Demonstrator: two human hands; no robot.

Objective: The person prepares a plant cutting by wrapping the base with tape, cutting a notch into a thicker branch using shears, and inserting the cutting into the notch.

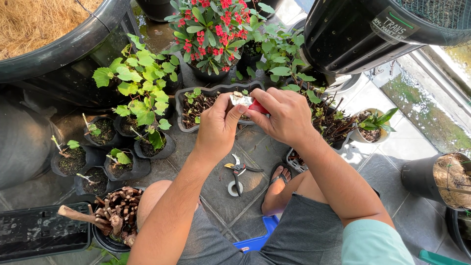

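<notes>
Head view looked down on a person seated low over a grey tiled floor [230,216], both hands raised in front of a long black plastic planter tray [182,93]. The right hand [286,117] was clenched around a small red-handled tool [258,108], apparently a knife, only the red end showing between thumb and fingers. The left hand [217,128] pinched a small pale, silvery piece [241,99] between thumb and fingertips, just above the tray's near rim; whether it was a blade, tape or a wrapped cutting could not be told.

The piece looked thin and light, probably easy to bend or drop, so a fingertip pinch near its end seemed the fitting hold. The red handle looked rigid and smooth, best taken around its middle, with skin kept off any edge.

On the floor below the hands lay red-handled pruning shears [239,170] beside a small white roll of tape [235,188]. A black pot of cut woody stems [117,213] stood at the left knee, and a red-flowered thorny plant [212,29] stood beyond the tray.
</notes>
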